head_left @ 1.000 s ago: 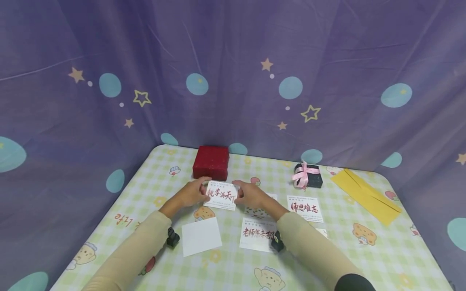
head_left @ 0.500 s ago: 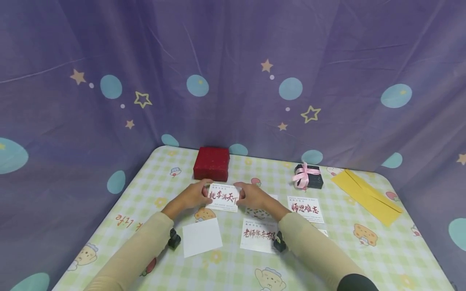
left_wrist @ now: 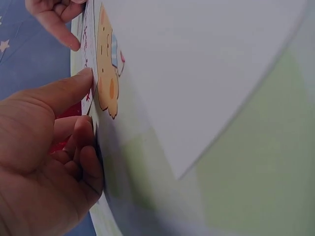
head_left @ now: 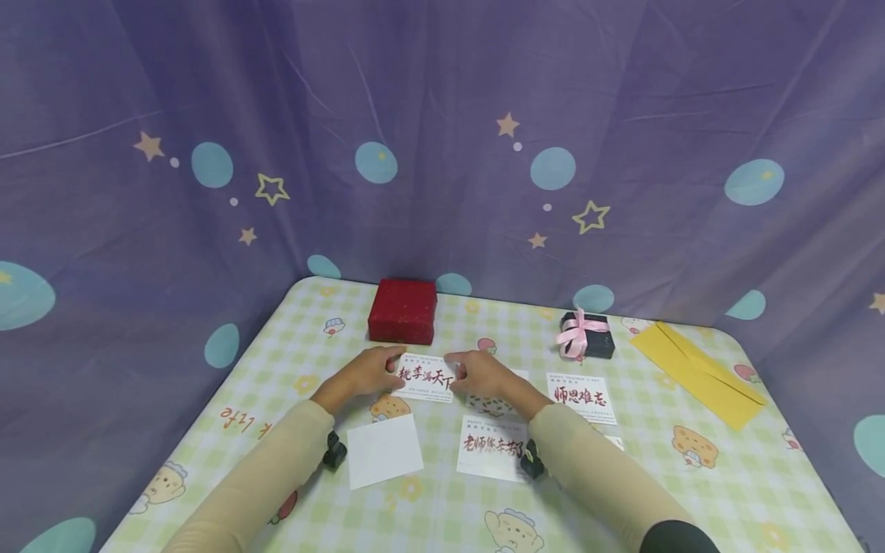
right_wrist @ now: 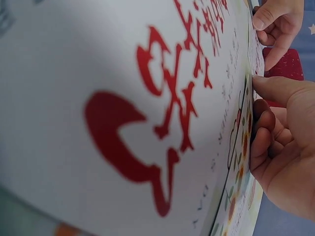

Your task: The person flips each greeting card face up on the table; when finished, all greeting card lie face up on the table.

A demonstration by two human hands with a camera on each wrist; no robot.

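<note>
My left hand [head_left: 368, 370] pinches the left edge of a white greeting card [head_left: 425, 378] with red Chinese writing. The right hand [head_left: 485, 376] pinches its right edge, thumb on the face. The card lies face up, low over the tablecloth, just in front of a red box [head_left: 403, 311]; whether it touches the cloth I cannot tell. In the left wrist view, the thumb [left_wrist: 74, 91] rests on the card's face while curled fingers sit at its edge. A blank white card [head_left: 384, 452] lies nearer me. Below the right forearm is another red-lettered card [head_left: 484, 462].
A third lettered card [head_left: 579, 398] lies to the right. A flower-printed card [head_left: 487, 404] is partly hidden by the right arm. Farther back are a black gift box [head_left: 600, 345] with a pink ribbon and a yellow envelope [head_left: 698, 375]. A purple curtain [head_left: 442, 69] hangs behind the table.
Both hands have brought the greeting card slightly down and toward me, away from the red box. Their hold on its two edges stays the same.
</note>
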